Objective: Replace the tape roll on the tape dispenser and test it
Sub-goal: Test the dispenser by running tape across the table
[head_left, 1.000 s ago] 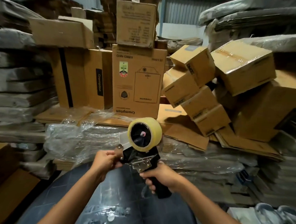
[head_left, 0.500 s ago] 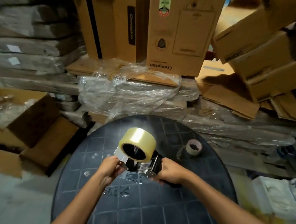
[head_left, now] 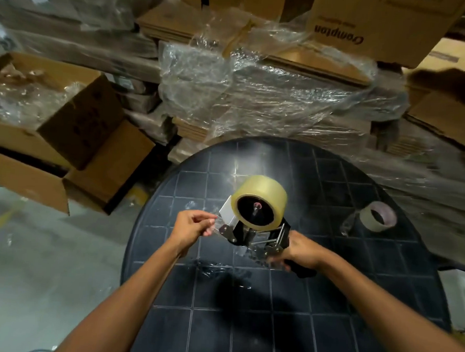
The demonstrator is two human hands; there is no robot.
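A black hand-held tape dispenser (head_left: 260,236) hangs over a dark round table (head_left: 272,314), with a full yellowish clear tape roll (head_left: 261,195) mounted on its hub. My right hand (head_left: 301,250) grips the dispenser's black handle at the lower right. My left hand (head_left: 192,228) pinches the loose clear end of the tape just left of the dispenser's front plate. A nearly used-up tape roll (head_left: 377,217) lies on the table to the right.
Plastic-wrapped stacks of flat cardboard (head_left: 271,96) rise right behind the table. Open cardboard boxes (head_left: 64,149) sit on the concrete floor to the left. Bits of clear tape (head_left: 215,267) cling to the tabletop below the dispenser.
The view has tilted down from the box stacks to the table. The dispenser came down with it. My left hand has drawn a little away from the dispenser, holding the tape end.
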